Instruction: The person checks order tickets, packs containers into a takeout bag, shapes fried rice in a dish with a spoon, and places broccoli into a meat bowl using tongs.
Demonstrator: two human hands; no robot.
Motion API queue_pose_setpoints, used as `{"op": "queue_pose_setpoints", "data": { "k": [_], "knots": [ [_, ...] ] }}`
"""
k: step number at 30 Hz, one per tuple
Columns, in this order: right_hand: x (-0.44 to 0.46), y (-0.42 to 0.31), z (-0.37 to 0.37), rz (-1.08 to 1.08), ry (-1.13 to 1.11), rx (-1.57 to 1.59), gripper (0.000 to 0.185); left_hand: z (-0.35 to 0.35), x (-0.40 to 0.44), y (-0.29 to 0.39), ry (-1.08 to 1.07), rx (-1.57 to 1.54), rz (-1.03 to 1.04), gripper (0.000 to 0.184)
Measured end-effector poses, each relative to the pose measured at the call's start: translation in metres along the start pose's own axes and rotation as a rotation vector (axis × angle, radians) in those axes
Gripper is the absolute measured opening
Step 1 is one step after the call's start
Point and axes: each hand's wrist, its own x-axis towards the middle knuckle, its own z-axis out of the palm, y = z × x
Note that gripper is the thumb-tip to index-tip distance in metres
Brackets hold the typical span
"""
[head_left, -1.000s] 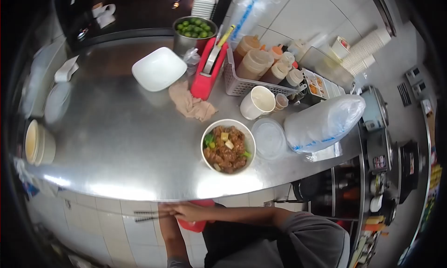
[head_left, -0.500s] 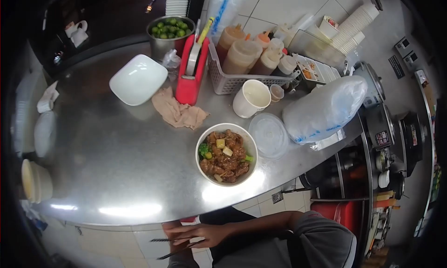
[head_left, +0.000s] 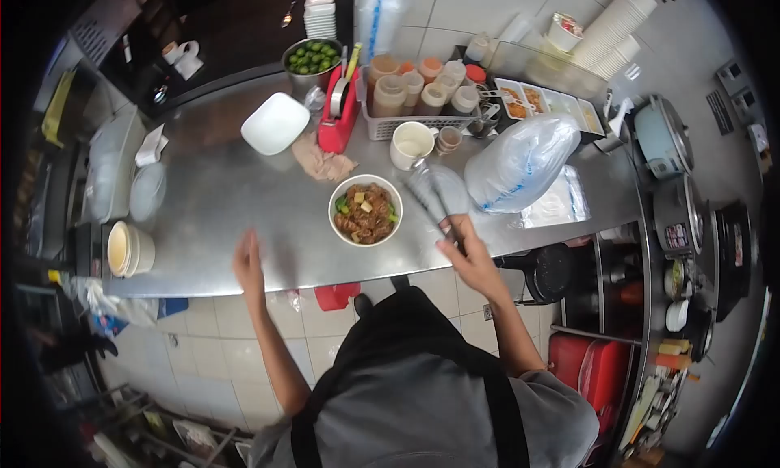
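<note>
My right hand [head_left: 471,253] grips metal tongs [head_left: 432,196], their far ends pointing at the white paper cup [head_left: 412,146] over a clear plastic lid [head_left: 448,188]. Whether the tongs touch the cup, I cannot tell. My left hand [head_left: 248,265], slightly blurred, is raised by the table's front edge with fingers stretched out and nothing in it. Between the hands stands a white paper bowl [head_left: 332,224] filled with browned meat chunks [head_left: 363,216], pale yellow cubes and some green vegetable.
A white square dish [head_left: 275,124], a crumpled cloth [head_left: 323,159] and a red tape dispenser [head_left: 339,123] lie behind the bowl. Sauce bottles fill a grey basket [head_left: 414,128]. Plastic bags [head_left: 524,163] stand right; stacked tubs [head_left: 130,250] sit left on the steel table [head_left: 195,216].
The right hand with the tongs has risen from below the table edge to above the lid. My left hand has moved left, apart from the right. The view has shifted back and wider.
</note>
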Motion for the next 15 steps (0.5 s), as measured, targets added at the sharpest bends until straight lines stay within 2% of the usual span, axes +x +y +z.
{"op": "queue_pose_setpoints", "data": {
  "k": [1, 2, 3, 4, 6, 7, 9, 12, 15],
  "knots": [
    [0.002, -0.003, -0.005, 0.042, 0.032, -0.010, 0.028, 0.025, 0.034, 0.015, 0.035, -0.186, 0.023, 0.044],
    [0.000, -0.005, -0.008, 0.052, 0.011, -0.015, 0.029, 0.042, 0.077, 0.006, 0.021, -0.319, -0.041, 0.055],
    [0.003, -0.008, -0.012, 0.055, -0.006, -0.023, 0.029, 0.064, 0.108, 0.018, 0.058, -0.311, -0.106, 0.064],
    [0.008, -0.009, -0.017, 0.054, -0.019, -0.034, 0.030, 0.083, 0.147, 0.011, 0.101, -0.275, -0.205, 0.057],
    [0.015, -0.004, -0.027, -0.138, -0.037, -0.237, 0.033, 0.105, 0.213, -0.015, -0.023, -0.527, -0.424, 0.040],
    [0.020, -0.001, -0.033, -0.234, -0.039, -0.336, 0.035, 0.113, 0.226, -0.022, -0.008, -0.486, -0.400, 0.037],
    [0.032, -0.016, -0.045, -0.235, -0.075, -0.507, 0.031, 0.124, 0.237, -0.032, 0.016, -0.397, -0.360, 0.032],
    [0.060, -0.035, -0.053, -0.327, -0.134, -0.758, 0.022, 0.118, 0.229, -0.028, 0.053, -0.276, -0.391, 0.034],
    [0.085, -0.053, -0.056, -0.493, -0.262, -0.967, 0.017, 0.095, 0.172, -0.032, 0.095, -0.349, -0.321, 0.037]
  ]
}}
